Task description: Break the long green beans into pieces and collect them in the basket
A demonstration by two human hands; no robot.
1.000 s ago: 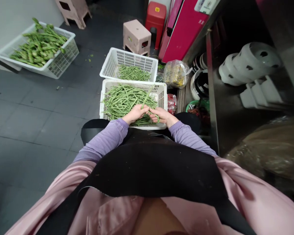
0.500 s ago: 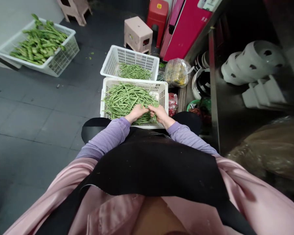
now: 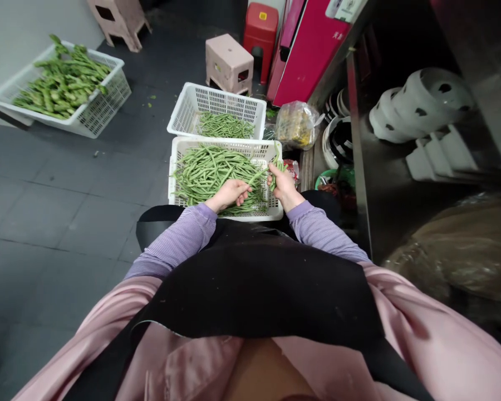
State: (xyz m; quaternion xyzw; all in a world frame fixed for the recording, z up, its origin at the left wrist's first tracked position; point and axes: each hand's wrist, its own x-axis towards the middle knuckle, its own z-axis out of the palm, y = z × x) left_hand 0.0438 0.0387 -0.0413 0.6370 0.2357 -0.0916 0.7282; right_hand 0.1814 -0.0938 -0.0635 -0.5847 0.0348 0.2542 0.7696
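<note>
A heap of green beans (image 3: 212, 170) fills much of the near white basket (image 3: 279, 195), which stands right in front of my knees. Over the heap, my left hand (image 3: 232, 193) pinches the end of a single green bean (image 3: 256, 177) that stretches toward the other hand. My right hand (image 3: 281, 182) is closed around a small bunch of green beans (image 3: 279, 165) above the basket's right side. Behind it, a second white basket (image 3: 175, 118) holds a smaller layer of green beans (image 3: 226, 126).
At the far left stands a white basket (image 3: 102, 111) of thick green stalks (image 3: 62, 83). Beyond the baskets are a pale stool (image 3: 229, 61) and a red stool (image 3: 261, 33). A plastic bag (image 3: 297, 125) and a metal shelf (image 3: 361, 184) with white dishes (image 3: 421, 106) line the right.
My hands have moved apart: the right went to the right and up with its bunch, the left slightly left. A bean now spans the gap between them. The view has shifted slightly.
</note>
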